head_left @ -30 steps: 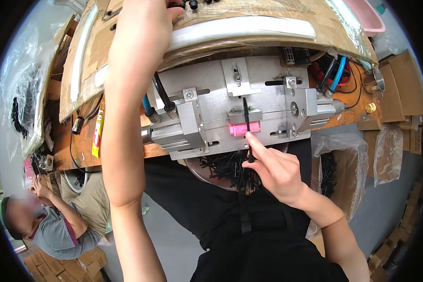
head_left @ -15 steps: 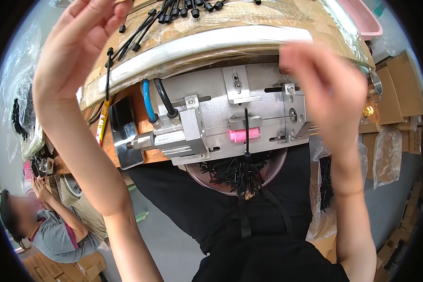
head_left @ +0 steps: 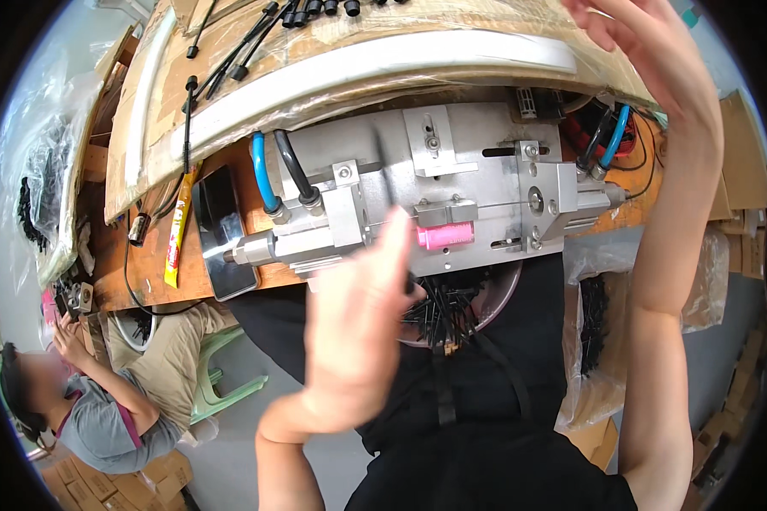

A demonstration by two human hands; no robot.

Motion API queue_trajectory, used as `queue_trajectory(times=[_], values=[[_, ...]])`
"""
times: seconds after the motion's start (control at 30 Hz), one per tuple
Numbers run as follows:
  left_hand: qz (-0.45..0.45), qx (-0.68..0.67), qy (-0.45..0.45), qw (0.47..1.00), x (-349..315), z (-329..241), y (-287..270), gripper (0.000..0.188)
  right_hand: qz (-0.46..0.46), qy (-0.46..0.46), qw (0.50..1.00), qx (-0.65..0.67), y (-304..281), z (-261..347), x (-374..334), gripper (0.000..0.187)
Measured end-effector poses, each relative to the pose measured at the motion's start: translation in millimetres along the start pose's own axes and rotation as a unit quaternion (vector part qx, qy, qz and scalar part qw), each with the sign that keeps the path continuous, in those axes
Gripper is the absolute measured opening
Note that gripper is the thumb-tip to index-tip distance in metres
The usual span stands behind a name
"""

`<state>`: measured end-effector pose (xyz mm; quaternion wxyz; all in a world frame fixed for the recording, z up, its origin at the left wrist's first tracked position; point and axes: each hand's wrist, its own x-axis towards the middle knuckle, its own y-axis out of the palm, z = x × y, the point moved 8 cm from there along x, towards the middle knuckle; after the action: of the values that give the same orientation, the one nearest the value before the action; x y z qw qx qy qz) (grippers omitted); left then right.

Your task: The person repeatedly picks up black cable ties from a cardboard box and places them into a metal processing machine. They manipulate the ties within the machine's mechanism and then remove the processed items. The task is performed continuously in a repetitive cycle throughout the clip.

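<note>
Head view, looking down: the left hand point(head_left: 354, 341) is up in front of the metal machine point(head_left: 435, 192), blurred, fingers loosely spread and pointing up, nothing in it that shows. Its fingertips sit over the machine's lower front edge, just left of the pink block point(head_left: 446, 236), which is clamped in the middle of the machine. Behind the hand, a bowl point(head_left: 503, 294) of black parts point(head_left: 447, 307) rests at the person's lap, just under the machine's edge.

The right hand point(head_left: 648, 47) is high at the top right, over the cardboard shelf point(head_left: 358, 60), palm open and fingers curled a little, empty as far as the picture tells. Its forearm runs down the right side, past the blue and black hoses point(head_left: 609, 145) at the machine's right end.

On the left end of the machine, a blue hose point(head_left: 260, 170) and a black hose point(head_left: 294, 166) plug into a cylinder. A dark phone point(head_left: 222, 230) lies on the wooden bench just beside it, with a yellow packet point(head_left: 179, 226) next along. Black cables point(head_left: 230, 51) lie on top of the shelf. Lower left, another person point(head_left: 102, 400) sits on a green stool point(head_left: 230, 375), well apart from the bench.
</note>
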<state>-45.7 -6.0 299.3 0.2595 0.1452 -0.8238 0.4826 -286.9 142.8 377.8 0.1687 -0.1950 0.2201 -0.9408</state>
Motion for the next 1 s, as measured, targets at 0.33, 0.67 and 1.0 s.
queue_trajectory(times=[0.33, 0.67, 1.0], values=[[0.132, 0.103, -0.04, 0.985, -26.0, -19.1, 79.9, 0.071, -0.04, -0.125, 0.988, 0.078, -39.8, -4.8, -78.1, 0.025], [0.146, 0.05, -0.087, 0.984, -24.8, -16.2, 66.9, 0.074, 0.007, -0.194, 0.978, -0.075, 76.5, -8.5, -190.2, 0.055], [0.072, -0.02, -0.115, 0.991, -20.7, -18.4, 31.9, 0.074, 0.054, -0.182, 0.978, -0.09, 126.6, -30.1, -203.7, 0.07]])
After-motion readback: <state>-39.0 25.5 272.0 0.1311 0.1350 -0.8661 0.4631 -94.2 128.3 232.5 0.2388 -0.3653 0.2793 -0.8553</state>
